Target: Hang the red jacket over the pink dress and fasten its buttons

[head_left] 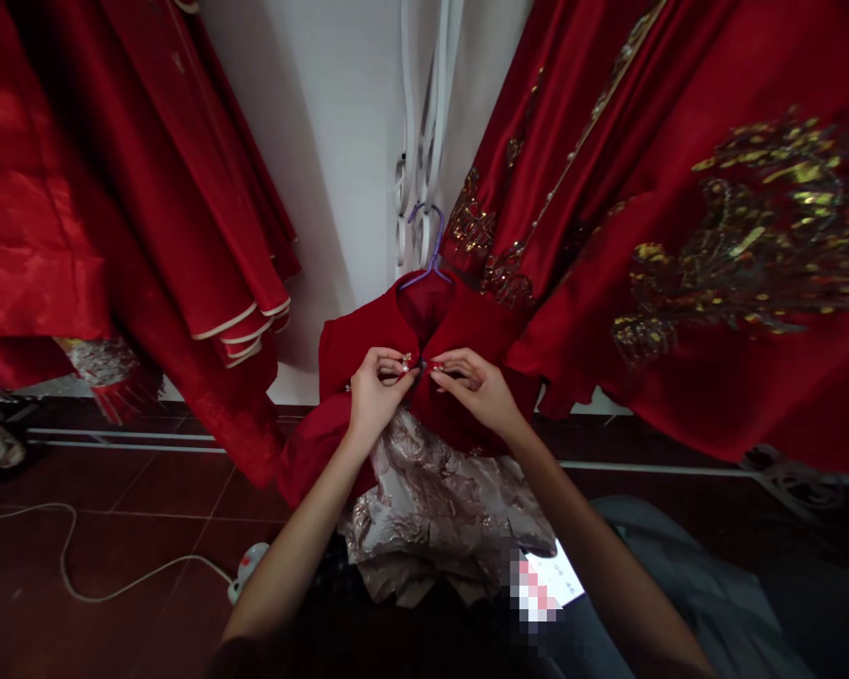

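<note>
A small red garment (346,349) hangs on a purple hanger (428,247) in front of me. My left hand (376,389) pinches its front opening at a pearl-like fastening (406,360). My right hand (474,385) pinches the opposite edge of the opening, fingertips almost meeting the left ones. Both hands are closed on the red fabric just below the collar. A crumpled silvery-pink cloth (431,509) lies under my forearms.
Long red gowns (184,189) hang at the left, and red gowns with gold embroidery (750,236) at the right. A white wall (340,141) is behind. A white cable (77,575) and plug lie on the dark tiled floor. A lit screen (552,575) sits near my lap.
</note>
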Demonstrator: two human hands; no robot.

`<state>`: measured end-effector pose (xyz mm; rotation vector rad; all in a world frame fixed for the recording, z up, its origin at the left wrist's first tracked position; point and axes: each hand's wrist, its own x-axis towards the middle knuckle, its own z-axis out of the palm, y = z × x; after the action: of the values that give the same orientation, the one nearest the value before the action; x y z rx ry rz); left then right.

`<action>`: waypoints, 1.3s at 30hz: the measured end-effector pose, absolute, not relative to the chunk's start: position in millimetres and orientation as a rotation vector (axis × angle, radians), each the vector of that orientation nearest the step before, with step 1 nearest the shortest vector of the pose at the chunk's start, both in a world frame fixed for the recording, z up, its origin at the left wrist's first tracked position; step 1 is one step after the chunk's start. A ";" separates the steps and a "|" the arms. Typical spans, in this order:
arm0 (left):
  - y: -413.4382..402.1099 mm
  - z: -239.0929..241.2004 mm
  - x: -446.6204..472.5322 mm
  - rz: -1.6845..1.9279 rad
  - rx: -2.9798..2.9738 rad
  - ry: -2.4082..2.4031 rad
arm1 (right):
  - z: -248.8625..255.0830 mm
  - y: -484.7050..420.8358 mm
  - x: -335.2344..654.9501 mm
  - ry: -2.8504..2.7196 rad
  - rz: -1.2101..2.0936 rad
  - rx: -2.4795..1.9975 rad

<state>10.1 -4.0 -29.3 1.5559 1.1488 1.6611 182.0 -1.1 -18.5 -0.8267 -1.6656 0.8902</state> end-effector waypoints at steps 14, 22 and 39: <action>-3.3 -16.3 5.3 1.458 1.859 1.184 | -3.1 -1.1 173.3 -1.822 0.637 -0.872; -4.5 -9.3 1.2 1.378 2.061 1.206 | -0.5 -2.2 173.3 -1.839 0.540 -0.863; -4.7 -0.2 0.4 1.310 2.290 1.137 | -5.1 -2.0 173.8 -1.851 0.389 -0.902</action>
<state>0.4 -4.7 -0.2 2.2904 1.1373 1.3096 173.8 -2.0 -5.1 -0.9016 -1.8512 0.3893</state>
